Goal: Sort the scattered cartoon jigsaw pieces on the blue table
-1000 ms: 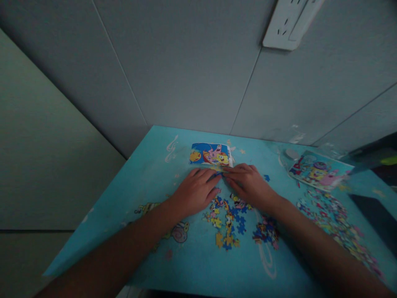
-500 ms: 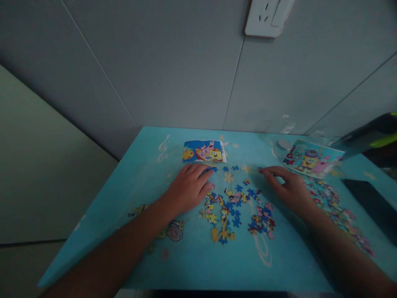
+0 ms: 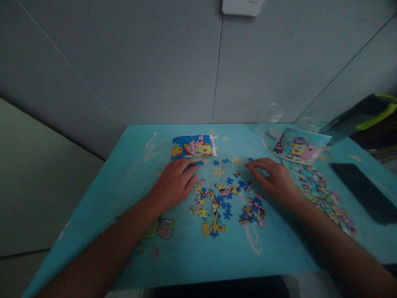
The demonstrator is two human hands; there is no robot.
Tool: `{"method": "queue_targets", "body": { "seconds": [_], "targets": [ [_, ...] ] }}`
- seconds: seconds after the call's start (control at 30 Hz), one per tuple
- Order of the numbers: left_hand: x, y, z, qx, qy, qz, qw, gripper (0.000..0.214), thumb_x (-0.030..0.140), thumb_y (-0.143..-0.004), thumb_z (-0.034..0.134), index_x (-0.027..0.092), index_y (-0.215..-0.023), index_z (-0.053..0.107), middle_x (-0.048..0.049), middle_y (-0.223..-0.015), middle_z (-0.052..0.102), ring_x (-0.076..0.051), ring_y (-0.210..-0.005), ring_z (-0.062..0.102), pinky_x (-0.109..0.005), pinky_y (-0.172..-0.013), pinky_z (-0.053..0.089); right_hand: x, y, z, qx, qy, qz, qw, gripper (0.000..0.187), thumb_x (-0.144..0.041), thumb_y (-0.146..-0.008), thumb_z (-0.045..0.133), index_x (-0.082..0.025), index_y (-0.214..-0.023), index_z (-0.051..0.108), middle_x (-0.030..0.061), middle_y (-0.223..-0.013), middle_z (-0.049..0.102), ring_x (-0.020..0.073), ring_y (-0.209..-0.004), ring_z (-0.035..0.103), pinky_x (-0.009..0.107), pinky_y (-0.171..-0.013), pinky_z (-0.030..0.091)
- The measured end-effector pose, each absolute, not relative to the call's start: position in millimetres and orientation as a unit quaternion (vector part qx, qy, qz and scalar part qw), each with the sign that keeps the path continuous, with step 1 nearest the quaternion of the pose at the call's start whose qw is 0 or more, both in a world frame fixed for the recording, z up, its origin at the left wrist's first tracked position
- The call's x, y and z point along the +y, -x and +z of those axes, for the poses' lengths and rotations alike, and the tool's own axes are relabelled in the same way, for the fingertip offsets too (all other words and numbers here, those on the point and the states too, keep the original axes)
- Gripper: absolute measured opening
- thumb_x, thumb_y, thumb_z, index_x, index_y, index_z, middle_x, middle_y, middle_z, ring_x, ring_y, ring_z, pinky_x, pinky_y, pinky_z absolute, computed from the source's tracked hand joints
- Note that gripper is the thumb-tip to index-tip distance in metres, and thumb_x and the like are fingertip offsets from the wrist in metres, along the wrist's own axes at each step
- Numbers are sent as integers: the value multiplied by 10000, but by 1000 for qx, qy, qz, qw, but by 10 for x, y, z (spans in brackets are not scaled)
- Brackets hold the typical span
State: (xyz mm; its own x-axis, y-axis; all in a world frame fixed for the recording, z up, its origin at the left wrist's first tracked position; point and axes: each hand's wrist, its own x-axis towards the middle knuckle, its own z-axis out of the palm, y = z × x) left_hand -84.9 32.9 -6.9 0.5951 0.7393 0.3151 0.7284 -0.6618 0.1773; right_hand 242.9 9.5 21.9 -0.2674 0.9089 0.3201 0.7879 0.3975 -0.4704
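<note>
Your L fingers lie flat and close together, palm down, clamped on nothing. The tips sit at a couple of blue pieces, just below the built puzzle strip at upper ctr-left of the frame. Can't tell if the tips actually press a piece. L hand rests on the table, forearm running off to the lower left.

Your R fingers are stretched out, slightly spread and low over the tabletop, gripping nothing. The tips point left toward ctr frame, near a single blue bit at the top of the scatter. R hand is right of ctr, forearm running off to the lower right.

Between the 2 hands, and a bit below them, is the scatter of loose pieces: blue, yellow, pink, mostly unjoined, spread thin at ctr frame. Both hands flank it and the L palm edge is just beside its left side.

Right of your R hand a second, denser pile of pieces runs down toward the right edge. Above it, upper right, lies a cartoon picture card, w/ a clear plastic bag just left of it. A flat black thing lies at the far right of the table. A snail drawing is printed on the table under your L forearm. The grey panel wall fills the top of the frame, w/ a white socket at the top edge.
</note>
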Motion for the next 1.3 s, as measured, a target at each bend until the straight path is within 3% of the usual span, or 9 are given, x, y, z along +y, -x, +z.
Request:
{"method": "queue_targets", "body": {
  "seconds": [0.37, 0.77, 1.1, 1.3],
  "targets": [
    [340, 858, -77, 409, -895, 180, 9, 375, 331, -995, 456, 178, -1317, 572, -121, -1285, 563, -284, -1208, 518, -517, -1051, 434, 19, -2332, 288, -836, 458, 189, 234, 224, -274, -950, 582, -252, -1115, 730, 71, -990, 725, 226, -930, 658, 400, -848, 546],
    [322, 852, -65, 412, -897, 164, 11, 394, 328, -994, 445, 164, -1331, 565, -123, -1313, 567, -294, -1212, 519, -515, -1050, 422, -111, -2278, 431, -819, 441, 306, 201, 198, -314, -951, 604, -253, -1088, 734, 35, -950, 711, 149, -813, 653, 271, -721, 526],
    [320, 851, -64, 411, -895, 174, 11, 393, 327, -1000, 433, 173, -1340, 556, -113, -1334, 569, -287, -1232, 515, -514, -1058, 421, -251, -1938, 178, -881, 369, 213, 204, 280, -283, -949, 609, -256, -1214, 698, 86, -1028, 690, 222, -953, 644, 411, -899, 511],
    [322, 859, -71, 411, -892, 186, 15, 386, 314, -1006, 416, 179, -1337, 560, -113, -1325, 586, -283, -1215, 539, -514, -1047, 433, -219, -2045, 232, -891, 366, 209, 170, 214, -272, -928, 639, -254, -1119, 734, 80, -1050, 695, 227, -990, 643, 421, -952, 497]
  ]
}}
